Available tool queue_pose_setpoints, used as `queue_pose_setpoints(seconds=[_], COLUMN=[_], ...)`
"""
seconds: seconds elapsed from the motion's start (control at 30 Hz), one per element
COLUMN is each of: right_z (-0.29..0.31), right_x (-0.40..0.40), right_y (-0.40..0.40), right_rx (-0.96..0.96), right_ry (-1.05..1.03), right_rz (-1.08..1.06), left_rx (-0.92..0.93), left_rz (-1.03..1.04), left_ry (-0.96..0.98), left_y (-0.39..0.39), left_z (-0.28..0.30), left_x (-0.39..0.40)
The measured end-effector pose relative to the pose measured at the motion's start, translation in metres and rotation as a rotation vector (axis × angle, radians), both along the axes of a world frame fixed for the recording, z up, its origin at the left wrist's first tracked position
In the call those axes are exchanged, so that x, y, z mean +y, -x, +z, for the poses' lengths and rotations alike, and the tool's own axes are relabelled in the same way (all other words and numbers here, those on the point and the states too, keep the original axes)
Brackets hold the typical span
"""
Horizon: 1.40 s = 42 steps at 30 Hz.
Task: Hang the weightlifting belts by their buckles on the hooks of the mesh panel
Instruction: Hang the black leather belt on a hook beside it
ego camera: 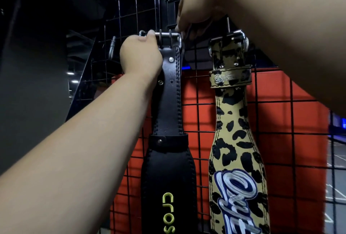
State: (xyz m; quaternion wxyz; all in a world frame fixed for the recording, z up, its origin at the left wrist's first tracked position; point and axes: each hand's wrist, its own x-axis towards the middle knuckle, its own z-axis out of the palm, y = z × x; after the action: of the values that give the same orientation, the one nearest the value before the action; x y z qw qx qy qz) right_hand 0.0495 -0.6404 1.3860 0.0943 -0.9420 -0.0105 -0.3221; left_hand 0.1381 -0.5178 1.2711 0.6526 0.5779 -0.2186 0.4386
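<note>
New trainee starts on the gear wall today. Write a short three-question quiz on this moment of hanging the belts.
1. True or false: the leopard-print belt already hangs on the mesh panel with no hand on it.
2. Which hand is at the left end of the black belt's buckle?
A. left hand
B. right hand
C. neither
3. Fill in: the black belt hangs to the ____ of the leopard-print belt.

Key
1. True; its buckle sits at the top and both hands are at the black belt.
2. A; the right hand is at the buckle's right end.
3. Left.
</note>
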Motion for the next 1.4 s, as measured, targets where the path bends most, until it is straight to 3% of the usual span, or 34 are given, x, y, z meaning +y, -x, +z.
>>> queue_pose_setpoints(seconds=[0.2,0.4,0.97,1.4], right_z=[-0.002,-0.003,-0.012,-0.006], right_x=[-0.009,-0.009,0.0,-0.004], right_y=[-0.003,-0.002,0.008,0.001], right_rx=[-0.036,-0.035,-0.063,-0.06], right_ry=[-0.026,0.001,0.018,-0.076], right_rz=[0.059,0.075,0.04,0.149], left_rx=[0.05,0.047,0.124,0.095], left_rz=[-0.056,0.052,-0.078,-0.205], left_ry=[0.036,0.023,0.127,0.126], left_y=[-0.001,-0.005,0.006,0.003], left_z=[-0.004,-0.008,-0.008,-0.001], left_x=[-0.005,0.0,-0.001,0.002])
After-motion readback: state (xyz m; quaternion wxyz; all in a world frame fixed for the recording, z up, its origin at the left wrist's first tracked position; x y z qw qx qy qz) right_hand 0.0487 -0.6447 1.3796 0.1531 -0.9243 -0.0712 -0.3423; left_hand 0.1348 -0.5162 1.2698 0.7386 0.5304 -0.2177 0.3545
